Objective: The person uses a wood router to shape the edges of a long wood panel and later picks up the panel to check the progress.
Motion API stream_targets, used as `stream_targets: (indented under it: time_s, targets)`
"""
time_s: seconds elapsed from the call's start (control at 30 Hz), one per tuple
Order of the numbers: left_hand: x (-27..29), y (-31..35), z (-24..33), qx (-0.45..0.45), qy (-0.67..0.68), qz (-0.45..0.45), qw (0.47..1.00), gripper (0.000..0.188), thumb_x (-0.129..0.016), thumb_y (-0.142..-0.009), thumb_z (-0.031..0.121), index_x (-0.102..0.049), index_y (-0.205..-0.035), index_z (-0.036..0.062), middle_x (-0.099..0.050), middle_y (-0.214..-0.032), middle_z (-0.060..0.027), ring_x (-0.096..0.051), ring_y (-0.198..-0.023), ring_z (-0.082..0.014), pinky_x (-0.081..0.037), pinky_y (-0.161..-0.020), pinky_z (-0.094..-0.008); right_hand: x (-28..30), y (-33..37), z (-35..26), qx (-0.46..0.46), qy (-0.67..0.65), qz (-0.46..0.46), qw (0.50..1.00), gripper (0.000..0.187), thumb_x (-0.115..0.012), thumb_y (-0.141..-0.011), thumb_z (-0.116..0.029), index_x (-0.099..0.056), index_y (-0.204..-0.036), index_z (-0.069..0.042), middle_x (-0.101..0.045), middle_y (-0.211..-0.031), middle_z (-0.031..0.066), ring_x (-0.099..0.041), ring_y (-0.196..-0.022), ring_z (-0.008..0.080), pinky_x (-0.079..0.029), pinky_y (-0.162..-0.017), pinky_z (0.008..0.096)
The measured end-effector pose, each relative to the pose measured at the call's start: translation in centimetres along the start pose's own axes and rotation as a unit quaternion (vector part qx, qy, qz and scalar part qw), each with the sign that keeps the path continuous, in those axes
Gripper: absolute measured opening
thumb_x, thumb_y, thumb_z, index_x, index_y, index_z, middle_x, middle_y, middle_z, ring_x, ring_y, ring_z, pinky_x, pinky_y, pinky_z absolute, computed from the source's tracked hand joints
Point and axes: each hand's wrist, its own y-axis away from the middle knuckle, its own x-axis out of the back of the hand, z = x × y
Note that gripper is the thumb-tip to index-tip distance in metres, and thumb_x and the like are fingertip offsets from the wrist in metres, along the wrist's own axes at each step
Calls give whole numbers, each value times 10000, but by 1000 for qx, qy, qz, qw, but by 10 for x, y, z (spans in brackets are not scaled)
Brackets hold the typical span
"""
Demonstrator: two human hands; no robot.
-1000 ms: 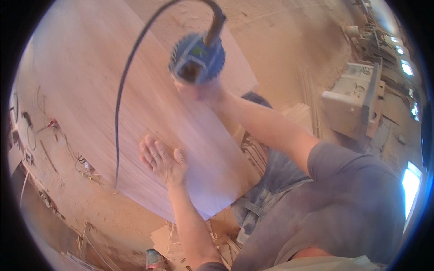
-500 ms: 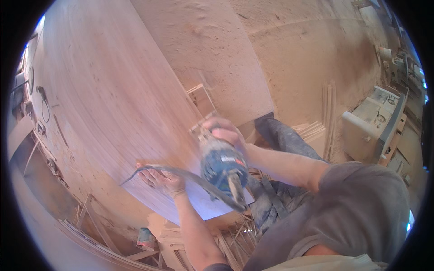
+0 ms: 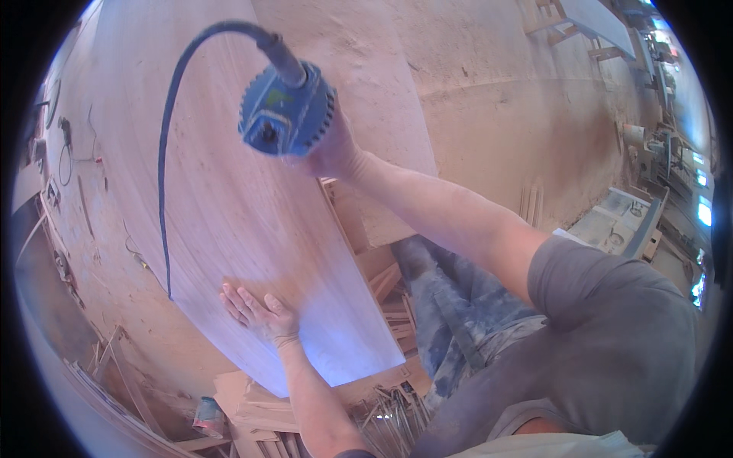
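A blue corded power tool, by its shape a trim router [image 3: 284,111], is held up over the long wooden panel [image 3: 221,206]. My right hand [image 3: 334,153] is wrapped round its body from behind, and most of those fingers are hidden by it. The tool's far end is hidden too, so I cannot tell whether it touches the panel. Its black cord [image 3: 163,168] arcs to the left and hangs down to the panel's left edge. My left hand [image 3: 262,314] lies flat on the near part of the panel, fingers spread, holding nothing.
Wood strips [image 3: 259,408] and thin offcuts lie below the panel's near end, with a small can [image 3: 208,417] beside them. A pale box-shaped machine [image 3: 615,217] stands at right. Cables [image 3: 65,145] and dust are on the left. A trestle table [image 3: 595,27] is far right.
My right hand has carried the router up and away along the panel, and its cord has swung to the left. My left hand stays on the panel, now uncovered by the cord.
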Motion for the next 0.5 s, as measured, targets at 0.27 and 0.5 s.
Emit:
stream_targets:
  time_s: [0.27,0.5]
  targets:
    - [-8,4,-3,8,40,23,999,626,-419,-1057,280,-277,-1640,101,-335,-1678,-172,-289,-1542,-425,-226,-1257,-555,-15,-30,31,-81,-172,17,982,745,-815,-722,-133,-435,-1360,-87,-622,-1186,174,-656,-1068,339,-531,-914,416]
    - [-6,1,-2,35,-29,6,999,613,-440,-1047,260,-312,-1620,84,-318,-1684,-181,-288,-1541,-417,-220,-1263,-549,52,35,-35,46,-209,25,976,798,-911,-690,-121,-507,-1379,-128,-597,-1180,166,-632,-1054,366,-538,-877,457]
